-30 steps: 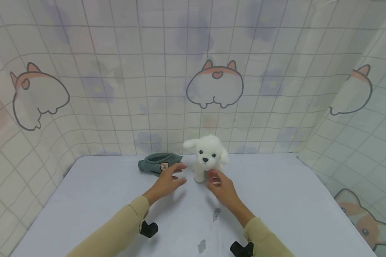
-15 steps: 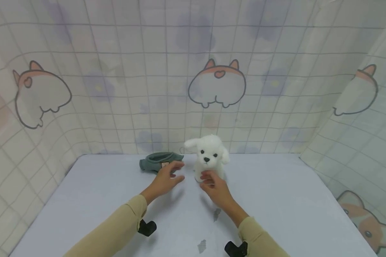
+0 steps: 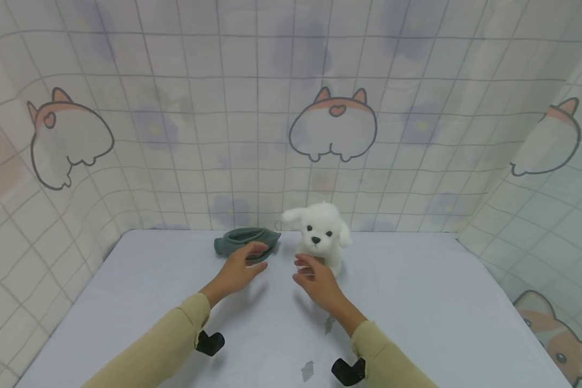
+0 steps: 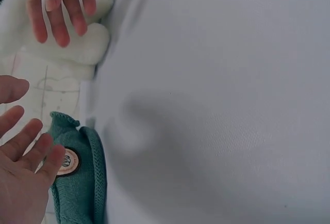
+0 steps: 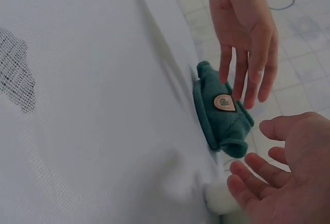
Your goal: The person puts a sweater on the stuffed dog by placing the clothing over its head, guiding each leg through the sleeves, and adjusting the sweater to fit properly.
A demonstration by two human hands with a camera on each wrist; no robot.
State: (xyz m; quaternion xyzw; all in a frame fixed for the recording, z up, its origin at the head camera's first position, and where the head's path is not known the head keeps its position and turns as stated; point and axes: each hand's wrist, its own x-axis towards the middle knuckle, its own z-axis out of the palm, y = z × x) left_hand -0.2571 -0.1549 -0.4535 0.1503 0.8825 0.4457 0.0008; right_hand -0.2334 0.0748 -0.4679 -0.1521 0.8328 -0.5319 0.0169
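A white plush dog (image 3: pixel 321 229) sits upright near the back of the table, facing forward. To its left lies a small green knitted garment (image 3: pixel 244 237) with a round neck opening and sleeves; its tan patch (image 5: pixel 225 102) shows in the right wrist view. My left hand (image 3: pixel 237 269) hovers in front of the garment, holding nothing, its fingers relaxed and apart. In front of the dog's chest is my right hand (image 3: pixel 320 283), fingers loosely bent with nothing between them. It hides part of the dog's lower body. Whether it touches the dog I cannot tell.
Both things lie on a white-covered table (image 3: pixel 417 302) with grey patches (image 3: pixel 307 371) near its front. Behind and beside it hangs a gridded curtain (image 3: pixel 199 108) with cartoon corgi prints. Black wrist mounts (image 3: pixel 210 343) jut out below both sleeves.
Both hands have drawn slightly back and to the left. The dog and garment keep their places on the table, while the whole head view has shifted a little.
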